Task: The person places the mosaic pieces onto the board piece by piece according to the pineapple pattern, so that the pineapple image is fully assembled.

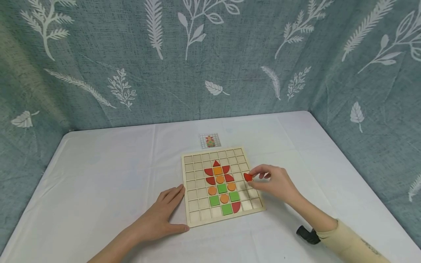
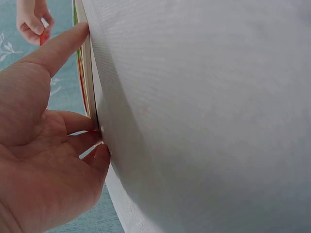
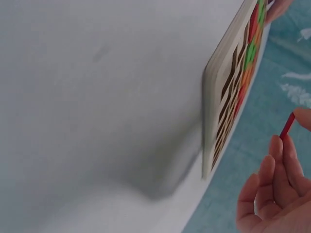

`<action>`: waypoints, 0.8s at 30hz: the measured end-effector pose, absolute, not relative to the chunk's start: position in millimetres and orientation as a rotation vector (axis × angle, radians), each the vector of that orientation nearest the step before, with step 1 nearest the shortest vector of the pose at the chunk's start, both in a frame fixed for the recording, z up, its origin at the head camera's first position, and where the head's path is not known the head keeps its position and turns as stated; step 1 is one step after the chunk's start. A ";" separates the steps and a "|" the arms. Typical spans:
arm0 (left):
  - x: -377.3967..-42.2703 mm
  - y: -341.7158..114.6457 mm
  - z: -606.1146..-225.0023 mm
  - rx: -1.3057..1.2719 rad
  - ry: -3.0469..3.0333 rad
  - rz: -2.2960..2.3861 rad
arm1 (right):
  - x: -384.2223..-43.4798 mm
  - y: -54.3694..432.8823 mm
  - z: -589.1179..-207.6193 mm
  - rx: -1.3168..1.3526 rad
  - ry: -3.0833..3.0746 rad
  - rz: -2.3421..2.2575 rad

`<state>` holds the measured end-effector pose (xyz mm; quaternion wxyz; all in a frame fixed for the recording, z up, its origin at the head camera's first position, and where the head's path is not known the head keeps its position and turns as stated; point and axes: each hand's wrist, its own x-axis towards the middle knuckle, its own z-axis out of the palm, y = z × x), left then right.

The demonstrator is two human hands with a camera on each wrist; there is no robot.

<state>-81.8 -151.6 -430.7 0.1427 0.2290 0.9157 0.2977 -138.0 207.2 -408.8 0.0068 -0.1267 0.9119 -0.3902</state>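
A wooden grid board (image 1: 197,216) lies on the white table, with red, orange and green flat pieces set in its middle squares. My left hand (image 1: 158,219) rests at the board's left edge, fingers and thumb extended and touching it; the left wrist view shows the thumb (image 2: 63,48) on the rim. Above the board's right side, my right hand (image 1: 276,180) pinches a red quarter-round piece (image 1: 248,177) between thumb and fingers. Seen edge-on in the right wrist view, that red piece (image 3: 287,125) is held clear of the board.
Behind the board lies a small pattern card (image 1: 210,141) with a gridded picture. A black strap-like object (image 1: 307,235) is at the right forearm. Blue-green leaf-patterned cloth (image 1: 184,95) hangs behind the white tabletop (image 1: 108,175) and along its sides.
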 end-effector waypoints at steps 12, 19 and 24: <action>-79.6 -150.2 -432.7 0.657 2.653 0.857 | -130.7 180.0 -407.1 -0.473 2.709 -1.298; -78.8 -149.5 -432.1 0.659 2.656 0.856 | -125.9 168.1 -409.9 -0.523 2.635 -1.325; -78.4 -148.9 -432.0 0.666 2.656 0.859 | -121.9 159.9 -414.0 -0.542 2.594 -1.301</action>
